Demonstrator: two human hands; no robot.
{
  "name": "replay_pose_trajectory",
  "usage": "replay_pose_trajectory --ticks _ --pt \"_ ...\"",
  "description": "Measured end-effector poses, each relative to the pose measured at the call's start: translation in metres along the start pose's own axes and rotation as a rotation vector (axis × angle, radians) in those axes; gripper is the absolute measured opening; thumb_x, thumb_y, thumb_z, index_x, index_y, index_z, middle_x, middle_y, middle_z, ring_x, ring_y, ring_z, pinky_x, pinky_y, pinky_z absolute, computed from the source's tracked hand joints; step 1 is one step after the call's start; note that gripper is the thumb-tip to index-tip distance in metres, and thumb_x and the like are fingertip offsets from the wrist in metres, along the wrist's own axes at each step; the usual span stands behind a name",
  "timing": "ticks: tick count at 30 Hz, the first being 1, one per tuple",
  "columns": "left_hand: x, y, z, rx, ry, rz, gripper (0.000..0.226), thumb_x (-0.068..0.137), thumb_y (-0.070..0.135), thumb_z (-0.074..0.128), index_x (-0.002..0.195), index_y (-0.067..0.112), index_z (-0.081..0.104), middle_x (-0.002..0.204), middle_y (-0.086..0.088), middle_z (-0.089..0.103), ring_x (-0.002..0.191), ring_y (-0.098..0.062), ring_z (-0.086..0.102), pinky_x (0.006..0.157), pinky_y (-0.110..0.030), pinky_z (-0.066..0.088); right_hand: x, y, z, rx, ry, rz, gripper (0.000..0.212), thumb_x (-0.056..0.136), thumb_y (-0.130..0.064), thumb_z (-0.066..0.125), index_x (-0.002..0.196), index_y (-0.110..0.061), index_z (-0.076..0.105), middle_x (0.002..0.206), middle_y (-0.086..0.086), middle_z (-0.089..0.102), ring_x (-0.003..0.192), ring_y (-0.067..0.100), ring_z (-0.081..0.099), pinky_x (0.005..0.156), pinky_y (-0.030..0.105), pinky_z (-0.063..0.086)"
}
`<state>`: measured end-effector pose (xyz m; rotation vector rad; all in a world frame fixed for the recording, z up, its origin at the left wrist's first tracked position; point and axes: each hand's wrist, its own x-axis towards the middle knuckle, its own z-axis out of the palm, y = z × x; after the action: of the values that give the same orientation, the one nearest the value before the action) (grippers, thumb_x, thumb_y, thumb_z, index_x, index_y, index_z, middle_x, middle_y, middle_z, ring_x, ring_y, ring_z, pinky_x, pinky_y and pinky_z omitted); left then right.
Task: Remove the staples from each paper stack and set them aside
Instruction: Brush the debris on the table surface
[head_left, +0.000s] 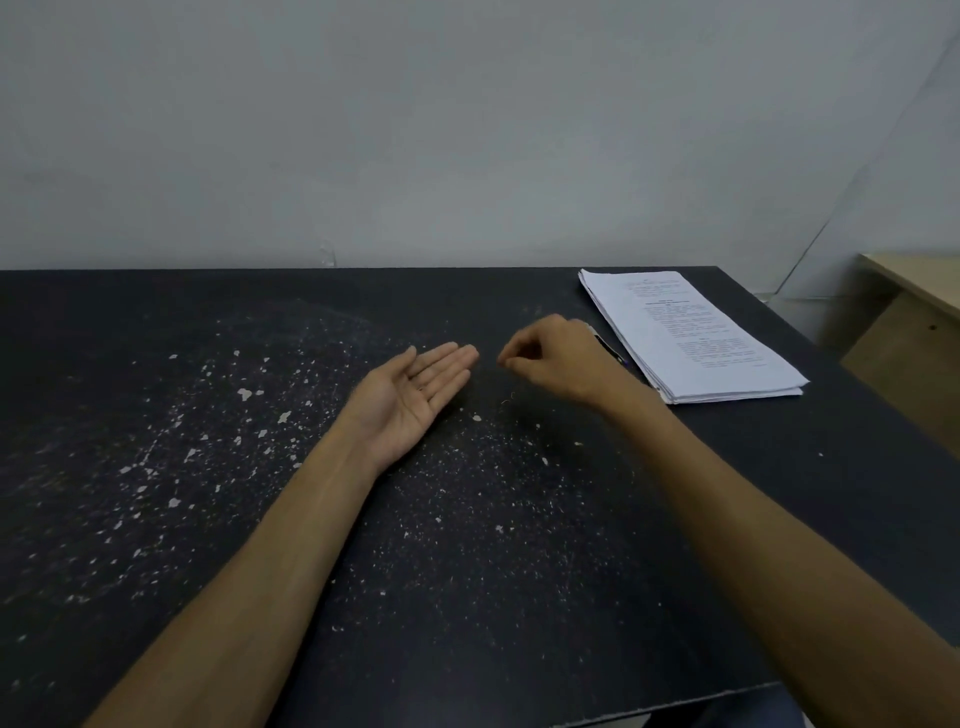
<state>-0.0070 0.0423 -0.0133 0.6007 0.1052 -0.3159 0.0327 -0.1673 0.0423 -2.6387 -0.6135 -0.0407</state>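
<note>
A dark desk (156, 519), speckled with pale chips, fills the view below a grey wall (415, 130). At two o'clock lies a stack of printed papers (691, 338), a dark pen-like object (610, 349) just beside its left edge. The left hand (415, 395) rests palm up, fingers straight. The right hand (550, 358), near it, pinches fingertips together; whether it holds a staple I cannot tell. A tiny staple (508, 399) lies at centre

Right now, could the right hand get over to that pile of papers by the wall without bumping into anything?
Probably yes. The right hand, fingers curled as if pinching something tiny, hovers just beside the paper stack. Only a dark pen-like object lies between them, flat on the black table, easy to pass over.
</note>
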Motion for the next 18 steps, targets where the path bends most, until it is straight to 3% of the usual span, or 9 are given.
replay_pose_trajectory --ticks 2,4,9,13,18 --pt "0.002 0.006 -0.005 -0.019 0.014 0.039 0.046 0.114 0.021 0.03 0.141 -0.011 0.049 0.134 -0.027 0.065 0.124 -0.033 0.067 0.104 -0.04 0.054 -0.01 0.011 0.014 -0.034 -0.046 0.068 0.019 0.098 -0.02 0.068 0.112 -0.016 0.08 0.112 0.001 0.077 0.1 0.011 0.068 0.103 0.025 0.048" --pt "0.003 0.011 -0.009 -0.04 0.025 0.071 0.045 0.113 0.018 0.029 0.142 -0.012 0.046 0.133 -0.027 0.066 0.121 -0.032 0.069 0.101 -0.039 0.057 -0.021 0.016 0.029 -0.059 -0.036 0.081 0.02 0.097 -0.025 0.07 0.11 -0.016 0.081 0.111 0.006 0.074 0.103 0.02 0.068 0.095 0.039 0.056" --pt "0.001 0.021 -0.017 -0.081 0.032 0.149 0.039 0.111 0.003 0.028 0.143 -0.016 0.041 0.132 -0.029 0.066 0.118 -0.034 0.07 0.094 -0.039 0.061 -0.03 0.01 0.046 -0.016 0.101 0.104 0.016 0.095 -0.029 0.073 0.104 -0.019 0.081 0.108 0.002 0.07 0.1 0.022 0.066 0.087 0.045 0.058" --pt "-0.004 0.027 -0.022 -0.081 0.026 0.155 0.04 0.109 0.0 0.03 0.145 -0.016 0.038 0.135 -0.03 0.063 0.122 -0.036 0.068 0.098 -0.04 0.059 -0.028 0.005 0.045 -0.005 0.086 0.144 0.007 0.095 -0.024 0.072 0.092 -0.021 0.078 0.098 -0.001 0.073 0.092 0.021 0.069 0.082 0.045 0.06" --pt "-0.008 0.031 -0.022 -0.052 0.021 0.152 0.041 0.107 -0.002 0.033 0.145 -0.015 0.04 0.136 -0.03 0.062 0.124 -0.036 0.066 0.103 -0.04 0.056 -0.033 -0.001 0.048 -0.118 0.071 0.12 0.012 0.101 -0.023 0.06 0.1 -0.017 0.07 0.108 0.002 0.065 0.098 0.026 0.064 0.081 0.044 0.057"
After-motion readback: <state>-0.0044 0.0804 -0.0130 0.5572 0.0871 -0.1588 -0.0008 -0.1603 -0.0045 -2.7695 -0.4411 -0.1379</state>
